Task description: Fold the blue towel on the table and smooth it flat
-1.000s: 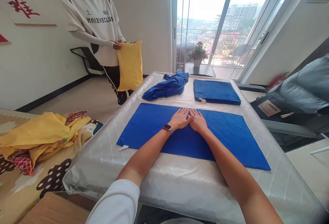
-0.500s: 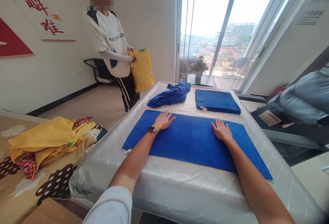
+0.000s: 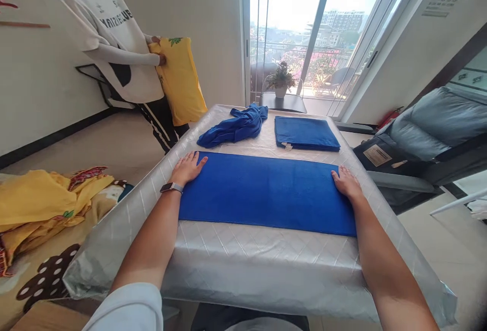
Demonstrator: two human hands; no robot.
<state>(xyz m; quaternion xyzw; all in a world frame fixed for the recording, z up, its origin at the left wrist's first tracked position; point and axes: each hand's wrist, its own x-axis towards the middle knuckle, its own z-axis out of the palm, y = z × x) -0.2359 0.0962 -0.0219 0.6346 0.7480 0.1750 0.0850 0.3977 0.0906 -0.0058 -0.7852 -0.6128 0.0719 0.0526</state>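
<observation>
A blue towel (image 3: 262,194) lies flat and wide across the silvery table cover (image 3: 243,255). My left hand (image 3: 187,168), with a watch on the wrist, rests over its left end, fingers stretched out and thumb apart. At the right end, my right hand (image 3: 347,181) lies with fingers extended on the towel's edge. Behind it on the left is a crumpled blue towel (image 3: 236,127). To the right of that sits a neat stack of folded blue towels (image 3: 306,133) with a white label showing at the front.
Beyond the table's left side a person (image 3: 125,42) holds a yellow cloth bundle (image 3: 180,80). Yellow cloths (image 3: 41,194) lie heaped on a patterned cover at left. A dark armchair (image 3: 411,158) stands right; a potted plant (image 3: 280,81) is near the window.
Both hands have slid outward, from the towel's surface to its left and right ends. My view has shifted, so the room's things sit elsewhere in the picture.
</observation>
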